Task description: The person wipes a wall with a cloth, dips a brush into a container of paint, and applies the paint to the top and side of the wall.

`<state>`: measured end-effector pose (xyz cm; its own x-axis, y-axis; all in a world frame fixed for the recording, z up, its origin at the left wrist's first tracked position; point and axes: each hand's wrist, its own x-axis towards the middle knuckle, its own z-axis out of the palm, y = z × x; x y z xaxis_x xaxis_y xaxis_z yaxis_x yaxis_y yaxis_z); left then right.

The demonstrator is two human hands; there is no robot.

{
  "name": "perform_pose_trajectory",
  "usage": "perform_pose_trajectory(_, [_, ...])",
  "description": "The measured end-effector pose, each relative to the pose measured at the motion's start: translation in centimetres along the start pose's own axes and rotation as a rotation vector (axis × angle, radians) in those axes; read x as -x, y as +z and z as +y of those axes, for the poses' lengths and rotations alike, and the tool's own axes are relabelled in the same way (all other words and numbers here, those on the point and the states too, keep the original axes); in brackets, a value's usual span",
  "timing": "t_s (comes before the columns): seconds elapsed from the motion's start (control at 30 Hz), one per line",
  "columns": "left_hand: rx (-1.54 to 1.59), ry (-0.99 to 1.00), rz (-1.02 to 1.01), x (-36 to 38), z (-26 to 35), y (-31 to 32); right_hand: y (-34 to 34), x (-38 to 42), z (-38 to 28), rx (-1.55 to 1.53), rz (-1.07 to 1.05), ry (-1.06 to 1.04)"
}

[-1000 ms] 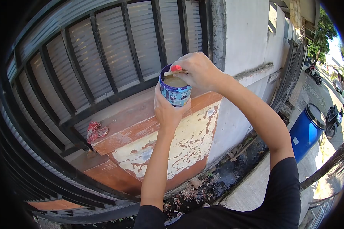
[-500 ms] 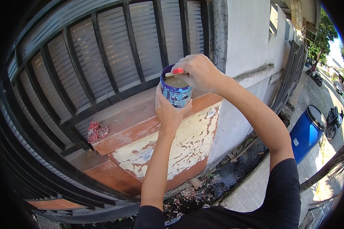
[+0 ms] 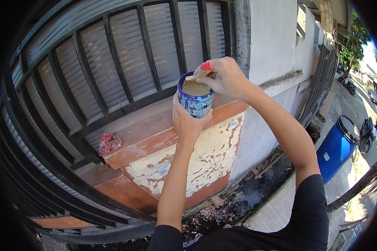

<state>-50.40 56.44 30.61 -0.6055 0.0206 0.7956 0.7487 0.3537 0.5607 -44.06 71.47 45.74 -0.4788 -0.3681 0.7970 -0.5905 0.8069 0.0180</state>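
A small blue and purple paint can (image 3: pixel 199 106), smeared with paint, is held up in front of the wall. Wrapped round its lower side from below is my left hand (image 3: pixel 188 125). Thick beige-grey paint (image 3: pixel 195 88) shows inside. My right hand (image 3: pixel 226 77) is closed on what looks like a paintbrush (image 3: pixel 204 72) with a pale handle and a red end, tilted over the can's mouth. A pale part of it lies at the far rim. Its bristles cannot be made out.
Behind the can runs a low ledge (image 3: pixel 142 121) with a crumpled red and white cloth (image 3: pixel 109 143) on it, below a black metal fence (image 3: pixel 146 46). Peeling paint covers the wall panel (image 3: pixel 188 171). A dark gutter (image 3: pixel 251 192) runs below; a blue barrel (image 3: pixel 337 148) stands right.
My right hand has tilted the paintbrush, so its red end sits higher and further right. More of the paint surface shows. The can stays almost in place in my left hand.
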Motion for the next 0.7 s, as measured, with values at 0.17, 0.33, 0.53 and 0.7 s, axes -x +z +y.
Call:
perform_pose_trajectory(0.17, [-0.007,-0.004,-0.001,-0.1,0.1,0.0,0.0,0.3,0.3,-0.04,0.022,0.048])
perform_pose_trajectory(0.33, [-0.03,-0.022,-0.01,-0.2,0.0,0.2,0.5,0.4,0.0,0.09,0.003,0.037])
perform_pose_trajectory(0.53, [-0.029,-0.036,-0.013,-0.3,0.1,-0.1,0.5,0.6,1.0,-0.102,0.103,0.341])
perform_pose_trajectory(0.7, [-0.012,-0.06,-0.031,-0.3,0.4,-0.3,0.5,0.4,1.2,-0.635,0.234,0.71])
